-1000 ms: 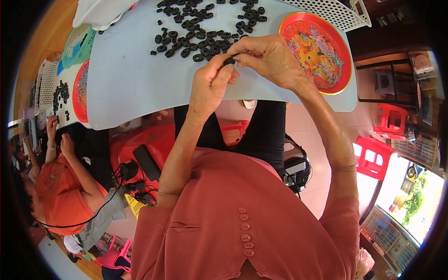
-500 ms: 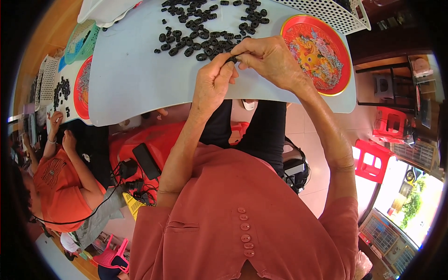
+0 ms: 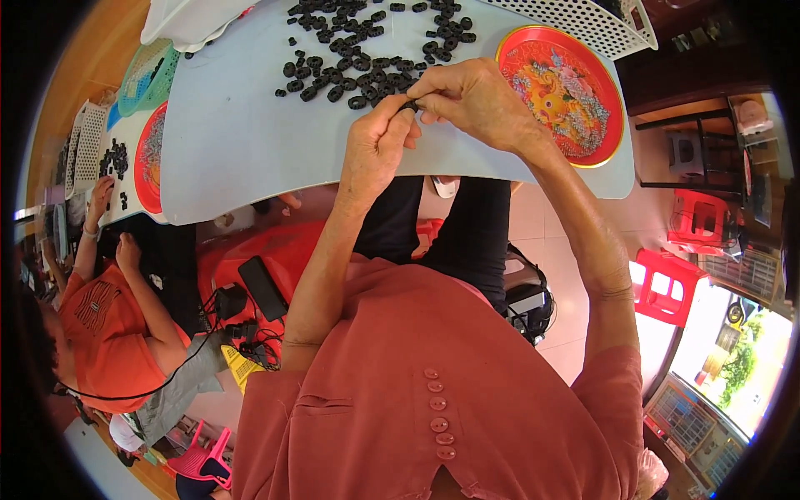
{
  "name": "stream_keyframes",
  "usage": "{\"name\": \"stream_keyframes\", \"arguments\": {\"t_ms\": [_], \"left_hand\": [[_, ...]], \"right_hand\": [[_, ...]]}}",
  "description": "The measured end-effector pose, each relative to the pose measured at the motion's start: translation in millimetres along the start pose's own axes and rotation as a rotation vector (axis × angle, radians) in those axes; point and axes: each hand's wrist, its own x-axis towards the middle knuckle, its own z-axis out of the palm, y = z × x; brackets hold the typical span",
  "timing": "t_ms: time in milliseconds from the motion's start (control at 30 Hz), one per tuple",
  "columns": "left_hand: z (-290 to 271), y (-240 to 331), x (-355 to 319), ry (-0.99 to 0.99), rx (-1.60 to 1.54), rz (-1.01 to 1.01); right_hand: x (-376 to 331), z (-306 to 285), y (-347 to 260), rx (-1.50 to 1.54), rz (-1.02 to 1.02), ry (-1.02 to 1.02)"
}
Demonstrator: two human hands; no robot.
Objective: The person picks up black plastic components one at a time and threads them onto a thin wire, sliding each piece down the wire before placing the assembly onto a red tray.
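Note:
Between the fingertips of both hands is a small black plastic part, mostly covered by the fingers. My left hand pinches it from the near left side, its thumb on top. From the right, my right hand meets it with thumb and forefinger; whether these fingers also hold a smaller piece is hidden. Just beyond the hands lie many loose black plastic parts, short and rounded with holes in them. To the right of my right hand is a round red tray with a flower pattern and many tiny silvery pieces.
A pale blue table carries the parts. White perforated baskets stand at its far right. On the left, a co-worker in an orange shirt sits by another table with a green basket. Red stools stand right.
My hands keep their pinch on the black part and have barely moved. At the left, the co-worker's hand has moved up toward the black parts on the other table.

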Motion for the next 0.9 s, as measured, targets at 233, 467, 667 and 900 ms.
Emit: {"name": "stream_keyframes", "arguments": {"t_ms": [233, 467, 667, 900], "left_hand": [[0, 0, -1, 0.012, -0.002, -0.004], [-1, -4, 0, 0.021, -0.052, 0.001], [3, 0, -1, 0.05, -0.008, 0.009], [-1, -3, 0, 0.0, -0.038, 0.025]], "right_hand": [[4, -3, 1, 0.016, 0.03, -0.065], [9, -2, -1, 0.014, 0.02, -0.078], [6, 8, 8, -0.078, -0.174, 0.089], [4, 1, 0, 0.068, 0.011, -0.012]]}}
